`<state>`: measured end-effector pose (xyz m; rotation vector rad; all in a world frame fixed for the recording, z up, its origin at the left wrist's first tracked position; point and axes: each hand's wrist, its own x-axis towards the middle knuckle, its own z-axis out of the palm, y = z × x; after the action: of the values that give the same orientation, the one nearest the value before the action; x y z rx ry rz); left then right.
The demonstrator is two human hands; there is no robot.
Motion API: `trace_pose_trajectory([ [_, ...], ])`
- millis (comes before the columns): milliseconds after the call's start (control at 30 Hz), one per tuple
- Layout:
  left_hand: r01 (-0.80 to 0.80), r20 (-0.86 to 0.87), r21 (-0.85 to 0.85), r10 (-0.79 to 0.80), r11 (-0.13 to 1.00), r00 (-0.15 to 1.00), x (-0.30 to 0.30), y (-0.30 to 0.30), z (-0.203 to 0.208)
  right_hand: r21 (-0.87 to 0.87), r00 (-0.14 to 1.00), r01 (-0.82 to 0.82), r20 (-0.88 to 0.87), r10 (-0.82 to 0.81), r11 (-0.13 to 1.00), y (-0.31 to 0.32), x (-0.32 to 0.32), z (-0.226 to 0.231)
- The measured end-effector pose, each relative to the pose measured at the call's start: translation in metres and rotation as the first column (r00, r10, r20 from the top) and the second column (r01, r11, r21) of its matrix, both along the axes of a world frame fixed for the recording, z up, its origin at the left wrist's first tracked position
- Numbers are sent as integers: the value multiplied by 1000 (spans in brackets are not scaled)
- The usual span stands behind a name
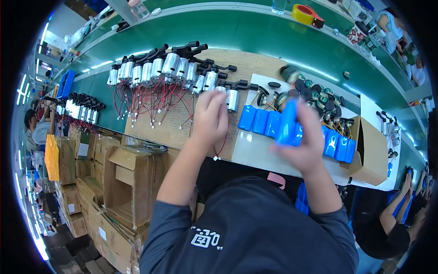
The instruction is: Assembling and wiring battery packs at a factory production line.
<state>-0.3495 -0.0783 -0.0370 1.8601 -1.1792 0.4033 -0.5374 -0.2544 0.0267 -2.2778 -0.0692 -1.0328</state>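
My left hand [211, 119] is closed at the end of a row of small silver motors [171, 65] with black crank-like arms. One motor's top [221, 86] shows just past its fingertips, and red and black wires with white plugs hang below the hand. In my right hand [306, 141], slightly blurred, is a blue-wrapped battery pack [286, 122], held tilted. Under and beside it stands a row of similar blue packs [260, 121] with wires and dark round parts behind them. How firmly my left fingers grip is partly hidden.
Round green-and-black parts [321, 98] lie piled behind the packs. An open cardboard box [370, 157] stands at the right. More motors [84, 108] sit at far left, above stacked cartons [130, 182]. A yellow tape roll [303, 14] rests on the shelf. Other people work at both sides.
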Motion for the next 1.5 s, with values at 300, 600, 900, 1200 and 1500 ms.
trace_pose_trajectory([
  [300, 321, -92, 423, -313, 847, 945, -55, 81, -4, -226, 794, -487, -517, 320, 844, 29, -29, -43],
  [600, 307, 39, 326, -337, 894, 941, -53, 94, -17, -144, 858, -283, -479, 183, 948, 42, -8, -57],
  [900, 299, -41, 282, -300, 912, 953, -53, 100, -8, -203, 868, -296, -464, 174, 933, 54, -7, -26],
  [1200, 151, -532, -75, -167, 986, 830, -64, 87, -8, -267, 799, -274, -597, 65, 924, 75, 35, -42],
  [1500, -143, -861, -446, -380, 884, 338, -68, 67, -6, 90, 895, -171, -403, 193, 981, 63, 39, -50],
])
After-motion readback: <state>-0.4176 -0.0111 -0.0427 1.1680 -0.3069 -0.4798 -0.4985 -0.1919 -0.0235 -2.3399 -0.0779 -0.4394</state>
